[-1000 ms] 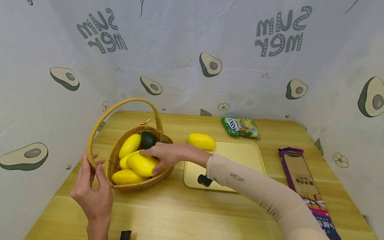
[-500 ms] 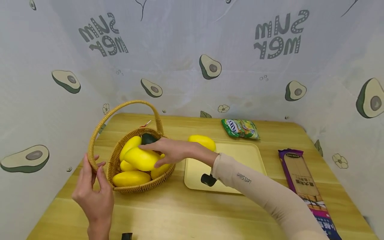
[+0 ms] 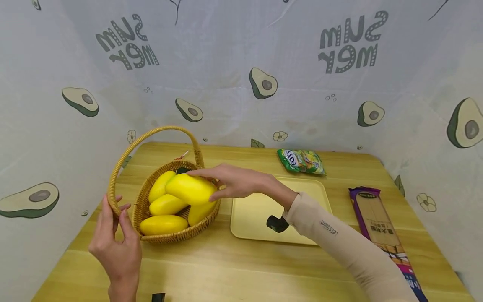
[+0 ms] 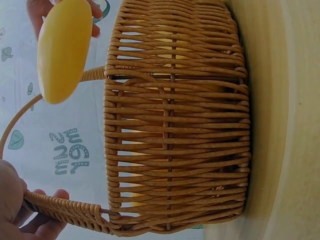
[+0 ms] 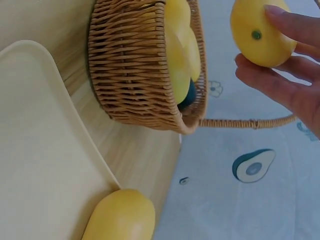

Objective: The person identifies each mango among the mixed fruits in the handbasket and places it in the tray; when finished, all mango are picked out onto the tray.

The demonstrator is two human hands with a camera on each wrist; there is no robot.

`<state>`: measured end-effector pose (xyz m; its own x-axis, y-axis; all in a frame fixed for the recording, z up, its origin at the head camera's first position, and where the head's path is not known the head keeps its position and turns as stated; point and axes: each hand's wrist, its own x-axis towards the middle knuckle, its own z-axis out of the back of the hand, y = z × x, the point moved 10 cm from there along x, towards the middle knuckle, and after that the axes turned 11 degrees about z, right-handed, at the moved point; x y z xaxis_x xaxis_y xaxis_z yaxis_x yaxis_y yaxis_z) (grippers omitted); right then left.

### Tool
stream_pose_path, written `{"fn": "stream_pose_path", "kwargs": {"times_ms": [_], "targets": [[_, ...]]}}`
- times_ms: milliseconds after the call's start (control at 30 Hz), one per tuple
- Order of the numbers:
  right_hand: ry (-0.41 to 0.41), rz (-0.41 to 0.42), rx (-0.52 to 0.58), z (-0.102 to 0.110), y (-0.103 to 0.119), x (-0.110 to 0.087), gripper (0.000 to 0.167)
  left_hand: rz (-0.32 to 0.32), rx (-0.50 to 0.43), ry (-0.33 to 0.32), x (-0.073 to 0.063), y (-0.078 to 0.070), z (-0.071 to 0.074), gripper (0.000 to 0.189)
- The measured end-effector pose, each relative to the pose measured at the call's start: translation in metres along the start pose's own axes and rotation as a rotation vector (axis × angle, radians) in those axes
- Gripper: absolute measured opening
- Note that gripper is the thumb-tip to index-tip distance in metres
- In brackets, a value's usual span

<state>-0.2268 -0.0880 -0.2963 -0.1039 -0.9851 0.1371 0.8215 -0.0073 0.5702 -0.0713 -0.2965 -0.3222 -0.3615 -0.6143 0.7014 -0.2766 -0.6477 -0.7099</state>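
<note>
A wicker basket (image 3: pixel 162 239) stands on the left of the table with several yellow mangoes (image 3: pixel 163 225) and a dark green, rounded fruit (image 5: pixel 188 95) inside. My left hand (image 3: pixel 118 245) pinches the near end of its arched handle (image 3: pixel 130 147) between fingers and thumb. Raised over the basket, one mango (image 3: pixel 192 188) lies between the fingers and thumb of my right hand (image 3: pixel 239 181). The left wrist view shows this held mango (image 4: pixel 65 50) above the basket's rim; its green stem spot faces the right wrist camera.
Right of the basket lies a pale yellow tray (image 3: pixel 241 233), with another mango (image 5: pixel 122 217) at its corner, hidden behind my arm in the head view. A green snack bag (image 3: pixel 301 161) lies at the back and a long purple-edged packet (image 3: pixel 381 230) at the right.
My right hand has lifted the mango out of the pile and moved it up and to the right, uncovering mangoes beneath. My left hand stays on the handle.
</note>
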Motion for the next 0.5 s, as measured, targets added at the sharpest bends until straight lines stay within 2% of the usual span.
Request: {"fn": "stream_pose_path", "kwargs": {"times_ms": [267, 500], "targets": [[-0.036, -0.037, 0.055, 0.011, 0.001, -0.022, 0.080, 0.011, 0.004, -0.005, 0.000, -0.001, 0.000, 0.052], [-0.090, -0.045, 0.080, 0.026, 0.001, -0.051, 0.079, 0.011, -0.006, -0.009, 0.000, -0.007, -0.001, 0.052]]}}
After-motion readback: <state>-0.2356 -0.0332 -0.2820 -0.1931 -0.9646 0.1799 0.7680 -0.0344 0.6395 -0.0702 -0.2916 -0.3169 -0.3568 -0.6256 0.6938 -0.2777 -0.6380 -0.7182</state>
